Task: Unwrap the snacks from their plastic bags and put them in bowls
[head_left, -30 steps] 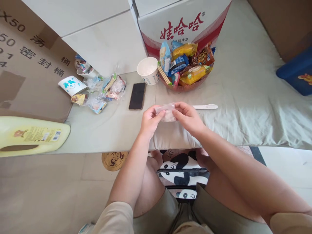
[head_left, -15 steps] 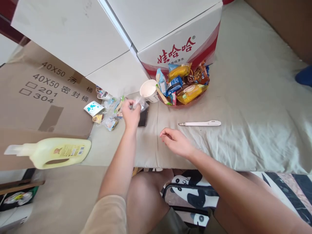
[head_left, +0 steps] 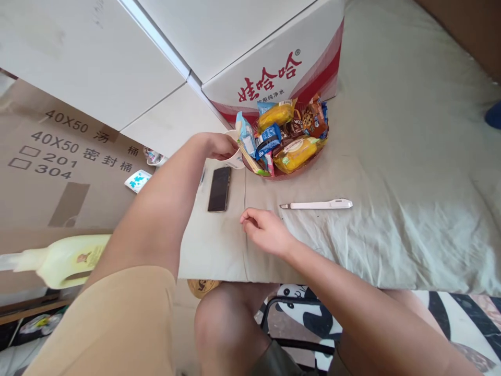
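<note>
My left hand (head_left: 224,146) reaches down into the white paper cup (head_left: 237,161) at the back, its fingertips hidden inside. Whether it grips anything there is not visible. My right hand (head_left: 266,230) rests on the cloth near the front edge, fingers curled in with nothing visible in them. To its right lies a slim white utility knife (head_left: 317,204). A dark phone (head_left: 219,189) is below the cup. Touching the cup on its right is a reddish bowl (head_left: 289,172) heaped with packaged snacks, including a yellow packet (head_left: 299,152) and a blue packet (head_left: 268,140).
A white-and-red carton (head_left: 274,73) stands behind the bowl. At left are a brown cardboard box (head_left: 50,183), a pale yellow bottle (head_left: 62,258) lying on its side, and a white packet with blue leaves (head_left: 138,180). My left arm covers things near that packet.
My left hand, which held a clear plastic wrapper over the phone, has moved up and right into the cup. The phone is now uncovered. My right hand keeps its curled pose.
</note>
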`<action>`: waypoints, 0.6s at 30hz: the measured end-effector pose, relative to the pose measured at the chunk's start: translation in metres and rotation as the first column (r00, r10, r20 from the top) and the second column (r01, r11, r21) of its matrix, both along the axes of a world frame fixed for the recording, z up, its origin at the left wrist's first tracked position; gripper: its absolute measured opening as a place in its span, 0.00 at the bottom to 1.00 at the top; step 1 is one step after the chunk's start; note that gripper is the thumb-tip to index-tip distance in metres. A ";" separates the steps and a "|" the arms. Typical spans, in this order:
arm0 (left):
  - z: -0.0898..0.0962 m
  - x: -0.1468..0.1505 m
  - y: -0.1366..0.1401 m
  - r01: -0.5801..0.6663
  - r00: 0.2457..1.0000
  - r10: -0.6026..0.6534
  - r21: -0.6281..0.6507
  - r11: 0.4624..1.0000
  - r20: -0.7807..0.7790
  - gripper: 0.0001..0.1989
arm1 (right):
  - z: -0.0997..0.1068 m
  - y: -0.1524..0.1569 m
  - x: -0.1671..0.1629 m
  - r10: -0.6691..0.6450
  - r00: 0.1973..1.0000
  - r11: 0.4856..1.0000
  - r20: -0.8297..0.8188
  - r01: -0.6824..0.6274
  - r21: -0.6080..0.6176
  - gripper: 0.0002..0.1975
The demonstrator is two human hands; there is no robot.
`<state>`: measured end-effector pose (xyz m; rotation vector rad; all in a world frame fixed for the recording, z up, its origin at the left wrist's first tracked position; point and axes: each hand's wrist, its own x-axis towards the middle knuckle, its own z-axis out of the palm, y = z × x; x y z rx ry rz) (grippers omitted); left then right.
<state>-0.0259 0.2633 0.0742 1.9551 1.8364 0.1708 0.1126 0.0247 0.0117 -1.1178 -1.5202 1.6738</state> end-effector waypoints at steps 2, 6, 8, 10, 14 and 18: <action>0.017 -0.005 -0.001 0.073 0.968 -0.105 -0.144 0.987 -0.228 0.03 | -0.001 0.000 0.001 -0.002 1.000 1.000 0.001 0.002 -0.005 0.06; 0.053 -0.027 -0.016 0.115 0.880 -0.082 0.041 0.993 -0.467 0.10 | -0.002 -0.002 -0.002 0.011 1.000 1.000 0.019 -0.011 -0.013 0.07; 0.065 -0.048 -0.031 0.077 0.864 0.009 0.151 0.985 -0.504 0.12 | -0.003 -0.005 -0.006 0.024 0.999 1.000 0.029 -0.023 -0.014 0.07; 0.070 -0.076 -0.049 0.018 0.828 0.108 0.218 0.976 -0.551 0.12 | -0.003 -0.008 -0.010 0.043 0.999 0.999 0.030 -0.042 -0.019 0.07; 0.063 -0.140 -0.082 -0.122 0.749 0.259 0.257 0.959 -0.610 0.12 | -0.004 -0.017 -0.014 0.068 0.996 0.998 0.063 -0.068 -0.013 0.07; 0.042 -0.182 -0.093 -0.229 0.709 0.308 0.206 0.952 -0.634 0.21 | -0.004 -0.026 -0.009 0.081 0.987 0.996 0.140 -0.084 0.016 0.08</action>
